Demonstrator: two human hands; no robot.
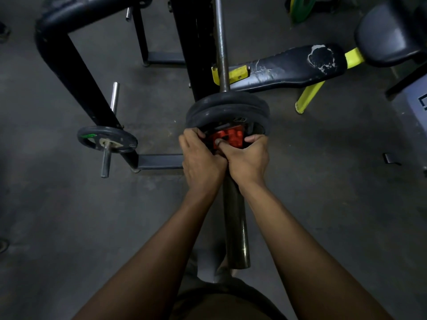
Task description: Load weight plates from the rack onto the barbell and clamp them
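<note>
The barbell (235,222) runs from the bottom centre up through the frame. Two black weight plates (226,105) sit side by side on its sleeve. A red clamp (231,137) sits on the sleeve right against the near plate. My left hand (201,160) grips the clamp's left side, fingers curled round it. My right hand (247,158) holds its right side, with the thumb pressing on the red top. The lower part of the clamp is hidden behind both hands.
A dark plate rack (76,72) stands at left with a small black plate (107,139) on a low peg and a bare peg (114,95) above. A worn black bench (288,65) with yellow frame lies at right. Green plates (302,8) stand far back.
</note>
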